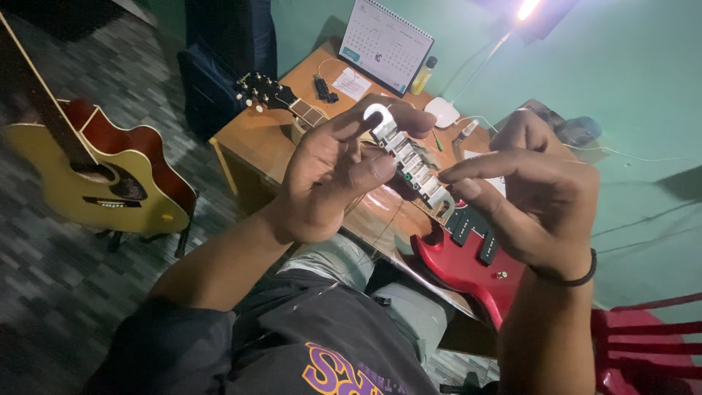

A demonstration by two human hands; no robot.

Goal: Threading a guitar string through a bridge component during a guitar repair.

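My left hand and my right hand hold a silver metal guitar bridge between them, raised over the desk. The left thumb and fingers pinch its upper end. The right fingertips pinch its lower end. The bridge has a row of small saddle blocks along it. Below the hands a red electric guitar lies on the wooden desk, its headstock pointing to the far left corner.
A yellow and red acoustic guitar stands on the floor at left. On the desk's far side stand a desk calendar, a small yellow bottle and a white device. A red plastic chair is at bottom right.
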